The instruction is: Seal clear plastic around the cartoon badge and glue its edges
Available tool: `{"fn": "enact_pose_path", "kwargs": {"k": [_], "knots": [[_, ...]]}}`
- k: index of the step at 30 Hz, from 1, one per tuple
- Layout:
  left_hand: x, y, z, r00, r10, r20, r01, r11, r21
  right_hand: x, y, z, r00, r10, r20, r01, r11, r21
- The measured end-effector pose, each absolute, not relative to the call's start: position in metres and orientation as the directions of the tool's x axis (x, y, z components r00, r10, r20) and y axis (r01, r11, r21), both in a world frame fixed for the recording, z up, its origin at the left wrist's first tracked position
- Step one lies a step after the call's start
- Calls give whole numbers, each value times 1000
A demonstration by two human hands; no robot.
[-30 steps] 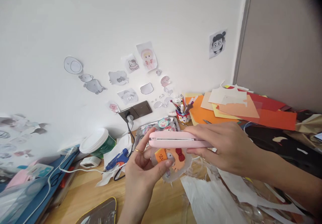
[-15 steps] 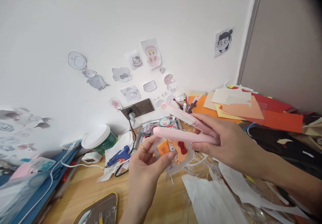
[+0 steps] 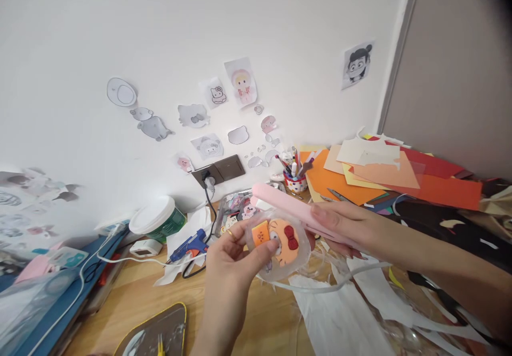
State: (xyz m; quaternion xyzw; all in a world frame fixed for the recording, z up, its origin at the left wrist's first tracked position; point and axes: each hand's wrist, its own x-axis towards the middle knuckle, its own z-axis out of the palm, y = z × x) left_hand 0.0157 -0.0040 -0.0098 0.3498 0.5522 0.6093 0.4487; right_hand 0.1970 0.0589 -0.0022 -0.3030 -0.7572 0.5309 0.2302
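Observation:
My left hand [image 3: 236, 260], with a ring on one finger, pinches an orange cartoon piece [image 3: 282, 238] between thumb and fingers. The piece has a red bow and lies inside a clear, rounded plastic film. My right hand [image 3: 340, 220] is wrapped round a pink hair straightener [image 3: 286, 204], whose two arms look pressed together. Its tip points up and to the left, just behind the film's top edge. Whether the arms touch the film cannot be made out. A pale cord [image 3: 332, 287] trails below my right hand.
Behind my hands stand a metal tray [image 3: 224, 204] of small character pieces and a pen cup [image 3: 295, 182]. To the left are a blue glue gun [image 3: 188, 246] and a white-lidded tub [image 3: 154, 217]. Coloured sheets [image 3: 380, 169] and plastic scraps [image 3: 408, 313] lie at right.
The straightener's arms have come together from spread apart. My right hand has turned it and lowered it behind the film. My left hand keeps its hold on the cartoon piece.

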Motion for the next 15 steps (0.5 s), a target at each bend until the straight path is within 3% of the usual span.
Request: {"fn": "enact_pose_path", "kwargs": {"k": [3,6,9,15], "knots": [[13,-3,-11,-299,948,-107,-192,50,980,198,62,-7,-726,685,-62,169,90,-981],[13,-4,-11,-291,946,-140,-219,77,973,200,66,-9,-705,707,-56,56,-23,-998],[15,-4,-10,-301,944,-133,-238,61,969,199,68,-8,-641,767,-20,-17,-40,-999],[18,-2,-19,-229,967,-109,-231,55,971,185,60,-4,-535,842,-70,41,-57,-998]]}}
